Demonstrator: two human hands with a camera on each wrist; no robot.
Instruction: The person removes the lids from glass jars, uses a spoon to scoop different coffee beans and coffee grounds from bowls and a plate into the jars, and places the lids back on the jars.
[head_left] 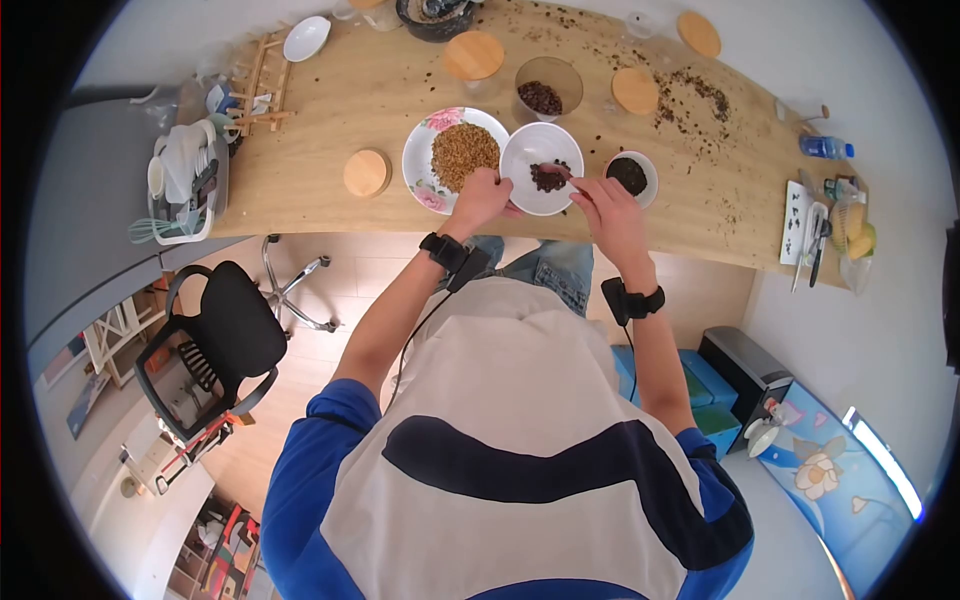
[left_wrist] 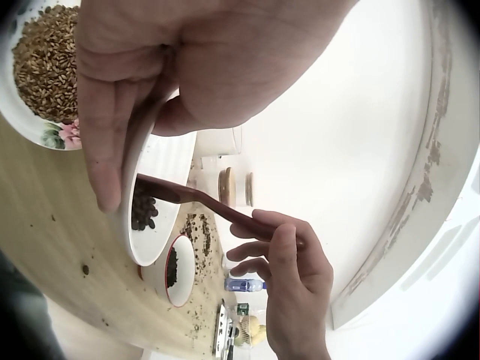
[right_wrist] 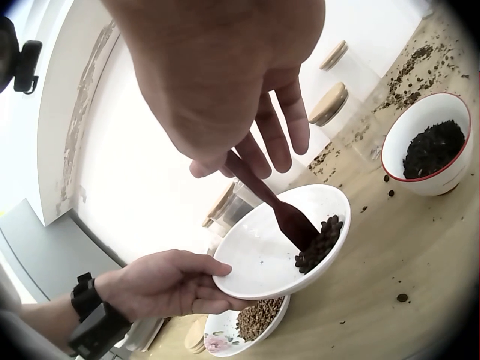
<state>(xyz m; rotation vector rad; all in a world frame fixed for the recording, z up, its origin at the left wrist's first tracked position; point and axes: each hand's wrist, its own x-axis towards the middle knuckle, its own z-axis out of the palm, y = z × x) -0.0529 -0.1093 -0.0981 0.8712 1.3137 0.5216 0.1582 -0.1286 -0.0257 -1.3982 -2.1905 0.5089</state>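
Observation:
My left hand [head_left: 482, 198] grips the rim of a white bowl [right_wrist: 259, 259], thumb inside and fingers underneath. The bowl is tilted, and a small heap of dark brown beans [right_wrist: 321, 246] lies along its lower side. With its thumb and fingers my right hand [head_left: 612, 215] holds the handle of a dark reddish-brown wooden spoon [left_wrist: 206, 201]. The spoon's head reaches into the bowl, right at the beans. Left of the bowl, a flowered plate [head_left: 417, 160] carries a mound of brown grain [head_left: 462, 155]. To its right stands a red-rimmed white bowl [right_wrist: 405, 178] with dark, leafy bits inside.
Behind the white bowl stands a clear container [head_left: 549, 72] of dark beans. Wooden-lidded jars [head_left: 635, 92] are nearby, and a round wooden lid [head_left: 367, 173] is at the left. Scattered bits litter the wooden table [head_left: 330, 110]. A dish rack [head_left: 190, 180] and a blue bottle [head_left: 822, 147] flank the table.

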